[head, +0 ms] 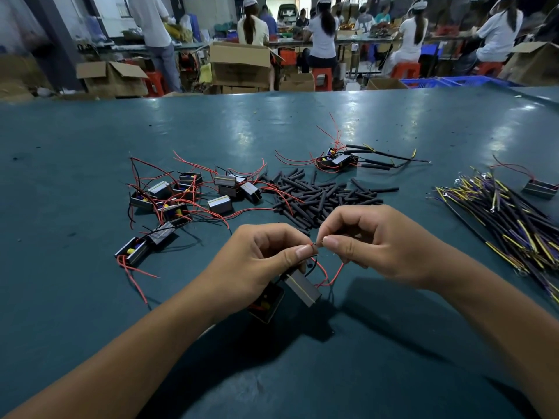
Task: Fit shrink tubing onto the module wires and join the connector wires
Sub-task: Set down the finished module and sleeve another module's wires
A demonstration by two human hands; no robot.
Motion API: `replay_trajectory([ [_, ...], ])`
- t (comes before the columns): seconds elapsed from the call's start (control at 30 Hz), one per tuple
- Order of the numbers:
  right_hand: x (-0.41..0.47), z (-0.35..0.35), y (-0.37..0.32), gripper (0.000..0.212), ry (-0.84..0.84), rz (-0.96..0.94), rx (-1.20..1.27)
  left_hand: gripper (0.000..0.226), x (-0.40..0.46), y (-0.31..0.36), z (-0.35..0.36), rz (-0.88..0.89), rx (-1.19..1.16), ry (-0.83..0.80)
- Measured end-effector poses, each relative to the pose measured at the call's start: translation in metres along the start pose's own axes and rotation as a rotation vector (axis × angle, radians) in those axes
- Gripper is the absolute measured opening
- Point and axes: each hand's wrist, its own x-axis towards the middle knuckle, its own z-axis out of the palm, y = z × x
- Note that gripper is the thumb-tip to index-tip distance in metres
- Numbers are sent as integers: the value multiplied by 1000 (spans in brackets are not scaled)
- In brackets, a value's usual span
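A loose cluster of small black modules with thin red wires is spread over the left part of the teal table, and one module lies apart at its near edge with its red leads trailing toward the viewer. Just right of the cluster, a heap of short black shrink tubing pieces is piled at the middle of the table. In front of that heap, the left hand is held above the table with its fingers curled; a red wire end is pinched between its thumb and forefinger, and a black module is seen beneath its palm, partly hidden, so whether it is gripped or only hangs from its wires cannot be told. A red wire loop is seen hanging between the two hands. The right hand is closed in a pinching grip on the same wire joint, its thumb tip almost touching the left thumb tip. Behind the hands and to the right, a finished module with black-sleeved leads is laid. At the far right, a bundle of dark connector wires with yellow stripes is spread out, with another single module just beyond it.
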Motion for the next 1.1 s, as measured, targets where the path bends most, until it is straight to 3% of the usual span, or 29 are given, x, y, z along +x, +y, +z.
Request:
replay_trajectory([
  [0.13, 3, 3, 1, 7, 54, 23, 4, 27, 0, 0, 0, 8, 6, 16],
  [0.43, 7, 14, -2, 16, 205, 233, 336, 21, 0, 0, 2, 50, 74, 94],
  [0.8, 6, 12, -7, 7, 108, 306, 449, 17, -2, 4, 6, 60, 7, 89],
  [1.1, 6, 8, 1, 12, 147, 328, 424, 5, 1, 1, 4, -1, -154, 111],
])
